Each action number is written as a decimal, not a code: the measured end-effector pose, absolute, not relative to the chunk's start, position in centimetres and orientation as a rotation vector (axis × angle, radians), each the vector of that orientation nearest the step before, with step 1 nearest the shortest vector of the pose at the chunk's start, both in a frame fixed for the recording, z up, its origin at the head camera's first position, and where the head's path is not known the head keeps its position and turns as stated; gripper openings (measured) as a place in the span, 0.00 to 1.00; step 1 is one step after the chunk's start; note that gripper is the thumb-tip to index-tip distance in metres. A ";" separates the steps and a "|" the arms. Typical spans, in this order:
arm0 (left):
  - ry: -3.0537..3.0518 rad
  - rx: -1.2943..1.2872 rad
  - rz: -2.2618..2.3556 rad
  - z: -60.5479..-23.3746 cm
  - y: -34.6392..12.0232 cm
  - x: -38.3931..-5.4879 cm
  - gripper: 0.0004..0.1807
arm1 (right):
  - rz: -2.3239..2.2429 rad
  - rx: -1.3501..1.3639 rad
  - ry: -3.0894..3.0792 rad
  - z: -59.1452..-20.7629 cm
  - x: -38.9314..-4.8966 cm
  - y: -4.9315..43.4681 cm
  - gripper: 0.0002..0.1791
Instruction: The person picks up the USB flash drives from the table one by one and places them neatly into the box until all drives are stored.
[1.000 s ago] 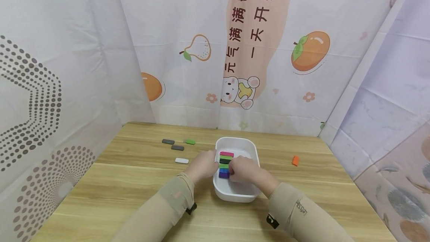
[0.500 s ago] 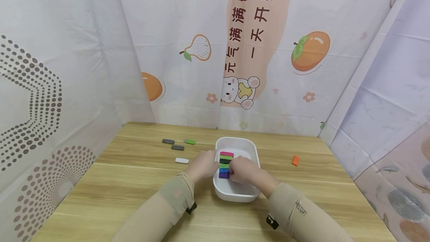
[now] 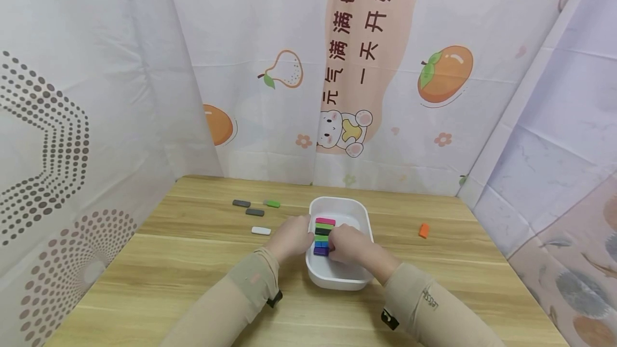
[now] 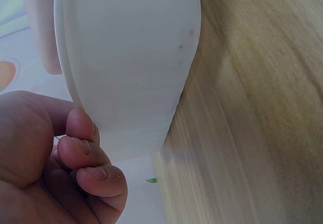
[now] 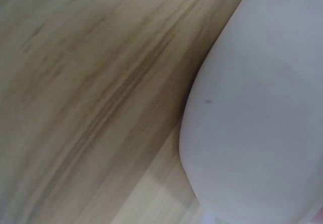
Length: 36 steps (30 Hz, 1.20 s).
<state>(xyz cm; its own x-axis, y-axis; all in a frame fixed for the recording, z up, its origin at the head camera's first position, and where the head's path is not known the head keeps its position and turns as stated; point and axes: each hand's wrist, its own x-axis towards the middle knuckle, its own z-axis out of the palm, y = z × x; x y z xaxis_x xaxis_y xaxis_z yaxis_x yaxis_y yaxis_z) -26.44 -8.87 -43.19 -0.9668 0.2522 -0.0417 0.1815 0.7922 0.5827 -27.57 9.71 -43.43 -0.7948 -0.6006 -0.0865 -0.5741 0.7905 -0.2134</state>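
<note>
A white box (image 3: 337, 284) with rounded corners stands on the table. My left hand (image 3: 291, 237) grips its left rim; in the left wrist view, curled fingertips touch the outer wall. Inside lies a row of coloured USB sticks: pink (image 3: 325, 221), green, black (image 3: 322, 232), a second green (image 3: 320, 238), blue (image 3: 320, 244) and purple (image 3: 320, 251). My right hand (image 3: 351, 242) reaches into the box with bent fingers at the right ends of the lower sticks. Its fingertips are hidden. In the right wrist view only the box's outer wall (image 5: 252, 113) and the table show.
Left of the box on the wooden table (image 3: 193, 266) lie two dark grey sticks (image 3: 241, 203), a green USB stick (image 3: 272, 203) and a white stick (image 3: 261, 231). An orange stick (image 3: 423, 230) lies to the right. Printed curtains (image 3: 270, 122) enclose the table behind and at both sides.
</note>
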 end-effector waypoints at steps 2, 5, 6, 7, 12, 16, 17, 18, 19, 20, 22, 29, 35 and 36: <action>2.865 0.355 0.913 -43.2 -8.9 -26.5 0.23 | -0.259 -0.920 2.826 -43.5 -27.6 9.7 0.14; 2.866 0.367 0.912 -43.2 -8.8 -26.5 0.21 | -0.259 -0.895 2.821 -43.6 -27.6 9.7 0.14; 2.865 0.369 0.914 -43.2 -8.8 -26.5 0.21 | -0.257 -0.889 2.822 -43.5 -27.6 9.7 0.13; 2.862 0.370 0.918 -43.2 -8.8 -26.5 0.20 | -0.256 -0.881 2.820 -43.5 -27.6 9.8 0.13; 2.851 0.359 0.938 -43.2 -8.8 -26.5 0.20 | -0.265 -0.894 2.826 -43.2 -27.6 9.9 0.13; 2.843 0.354 0.951 -43.3 -8.8 -26.6 0.19 | -0.300 -0.899 2.837 -42.6 -27.7 10.1 0.11; 2.843 0.352 0.951 -43.3 -8.8 -26.6 0.19 | -0.317 -0.902 2.842 -42.3 -27.7 10.1 0.10; 2.842 0.353 0.955 -43.3 -8.8 -26.6 0.19 | -0.337 -0.902 2.847 -42.0 -27.7 10.2 0.09; 2.843 0.357 0.957 -43.3 -8.8 -26.6 0.19 | -0.361 -0.896 2.845 -41.7 -27.7 10.3 0.09; 2.843 0.360 0.959 -43.3 -8.8 -26.5 0.19 | -0.389 -0.896 2.844 -41.4 -27.7 10.4 0.08; 2.841 0.359 0.959 -43.2 -8.8 -26.5 0.19 | -0.437 -0.895 2.846 -40.8 -27.7 10.6 0.08; 2.828 0.339 0.978 -43.2 -8.8 -26.4 0.21 | -0.595 -0.889 2.855 -38.5 -27.8 11.6 0.06; 2.837 0.325 0.986 -43.4 -8.8 -26.5 0.22 | -0.630 -0.873 2.913 -36.6 -27.8 12.5 0.08; 2.838 0.323 0.986 -43.5 -8.8 -26.5 0.22 | -0.633 -0.867 2.923 -36.3 -27.8 12.7 0.09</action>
